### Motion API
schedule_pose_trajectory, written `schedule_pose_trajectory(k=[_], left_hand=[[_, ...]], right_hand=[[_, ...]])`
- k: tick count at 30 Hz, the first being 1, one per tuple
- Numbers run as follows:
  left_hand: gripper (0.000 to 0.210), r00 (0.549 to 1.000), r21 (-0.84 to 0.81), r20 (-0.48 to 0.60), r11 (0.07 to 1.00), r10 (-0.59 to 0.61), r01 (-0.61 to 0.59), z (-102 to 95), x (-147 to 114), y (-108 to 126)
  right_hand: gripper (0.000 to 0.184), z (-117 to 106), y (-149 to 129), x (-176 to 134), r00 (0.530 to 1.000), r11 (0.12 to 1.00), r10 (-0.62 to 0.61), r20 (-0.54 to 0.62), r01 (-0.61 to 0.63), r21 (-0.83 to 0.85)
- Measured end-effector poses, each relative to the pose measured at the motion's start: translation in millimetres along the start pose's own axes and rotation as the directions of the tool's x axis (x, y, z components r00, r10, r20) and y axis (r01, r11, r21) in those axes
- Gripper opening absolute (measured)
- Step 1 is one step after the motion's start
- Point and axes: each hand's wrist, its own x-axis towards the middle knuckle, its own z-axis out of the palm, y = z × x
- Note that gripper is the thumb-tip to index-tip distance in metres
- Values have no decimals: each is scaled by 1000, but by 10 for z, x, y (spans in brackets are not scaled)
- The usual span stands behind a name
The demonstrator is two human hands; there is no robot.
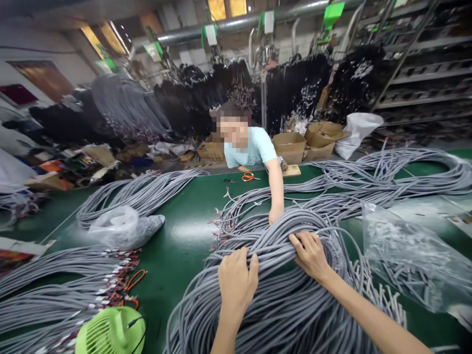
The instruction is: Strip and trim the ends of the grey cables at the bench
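A thick looped bundle of grey cables (280,305) lies in front of me. My left hand (238,278) is closed over several strands on the left of its top loop, thumb toward the right. My right hand (309,251) grips the same loop farther right, its fingers curled over the strands. Across the table, a person's hand (276,212) reaches to the far side of the bundle; its fingers are hidden behind the cables. Cable ends with reddish wires (217,226) stick out at the bundle's far left.
On the green table (184,211) lie orange-handled scissors (250,176), a clear bag (125,227), a green fan (110,332) and more cables (55,275). A plastic bag of small parts (409,250) is at right. A person in a light blue shirt (254,147) leans in opposite.
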Motion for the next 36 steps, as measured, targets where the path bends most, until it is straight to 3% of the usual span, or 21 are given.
schedule_pose_trajectory(k=[5,18,21,25,28,30,32,34,36], left_hand=[[29,996,-45,-85,998,34,-38,59,-26,-41],[29,999,120,35,993,-15,11,53,94,-71],[33,994,117,95,992,-49,38,240,313,-170],[42,979,123,168,988,-112,92,715,717,-430],[43,967,82,240,995,-81,63,994,868,-656],[44,960,37,279,999,-18,8,1032,802,-805],[53,953,-1,300,999,41,-42,939,568,-979],[59,948,-21,315,999,54,-49,752,161,-1229],[56,944,-25,329,1000,8,0,530,-407,-1574]], right_hand=[[33,59,22,20,1000,1000,-5,28,5,12],[35,306,87,46,991,1000,23,132,-20,-20],[34,567,124,113,975,999,51,218,-53,-1],[39,1027,66,196,941,993,101,324,-117,31],[47,1188,-21,156,922,981,164,350,-191,44],[49,1119,-47,16,911,967,222,347,-252,45],[46,910,-60,-249,896,946,288,339,-320,41],[40,596,-119,-621,872,916,370,322,-400,30],[39,246,-276,-1024,833,869,470,291,-494,11]])
